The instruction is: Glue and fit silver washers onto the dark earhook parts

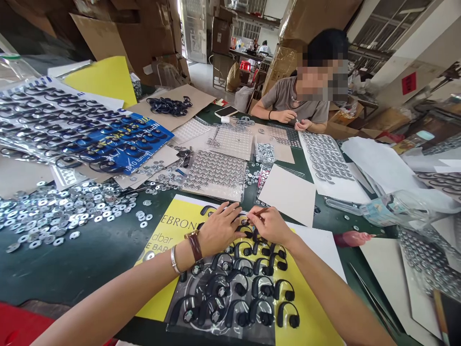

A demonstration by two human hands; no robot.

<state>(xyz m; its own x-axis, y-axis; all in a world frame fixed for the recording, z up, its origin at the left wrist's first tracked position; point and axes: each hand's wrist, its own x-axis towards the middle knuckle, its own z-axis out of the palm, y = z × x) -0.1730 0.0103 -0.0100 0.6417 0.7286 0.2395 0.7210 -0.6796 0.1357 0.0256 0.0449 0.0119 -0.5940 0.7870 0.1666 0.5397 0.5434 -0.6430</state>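
Heaped metal discs (77,206) and cartons (99,41) show a workshop.

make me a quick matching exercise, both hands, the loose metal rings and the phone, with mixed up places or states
Column one
1. left hand
2. right hand
3. loose metal rings
4. phone

Column two
A. heaped at the left on the green table
B. pinching a thin dark item
C. spread out, with a brown-strapped watch at its wrist
D. lying toward the far side, dark screen up

Pairs: 1-C, 2-B, 3-A, 4-D
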